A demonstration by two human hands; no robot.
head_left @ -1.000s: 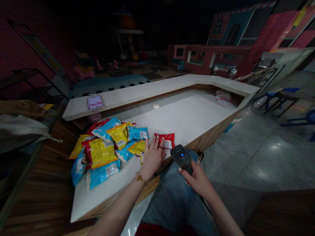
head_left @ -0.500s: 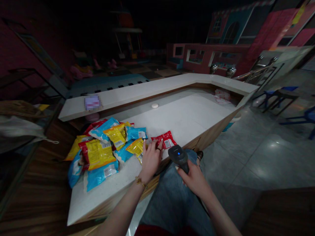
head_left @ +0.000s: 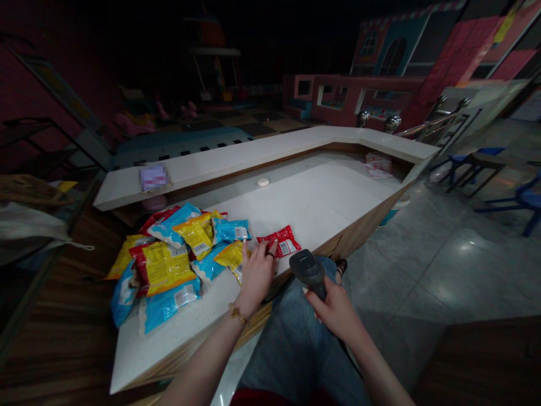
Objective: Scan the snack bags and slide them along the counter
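Observation:
My right hand [head_left: 333, 307] is wrapped round the handle of a dark barcode scanner [head_left: 307, 266], whose head points toward the counter edge. A small red snack packet [head_left: 281, 241] lies on the white counter, its white barcode label facing up. On the near edge of that packet rest the fingertips of my left hand [head_left: 257, 273], spread and not closed round it. Just left of this hand is a yellow packet [head_left: 231, 257], part of a heap with a small blue packet [head_left: 231, 230], a larger yellow packet [head_left: 167, 268] and a blue packet [head_left: 163, 307].
The counter [head_left: 313, 197] carries a small white disc [head_left: 263, 182] and a white-and-red bundle [head_left: 378, 165] at its far right. A raised ledge [head_left: 236, 157] runs along the back. Blue stools [head_left: 526, 197] stand on the floor at right.
The blue light on the scanner's head no longer shows. My view has shifted slightly, while both hands and the red packet keep nearly the same places.

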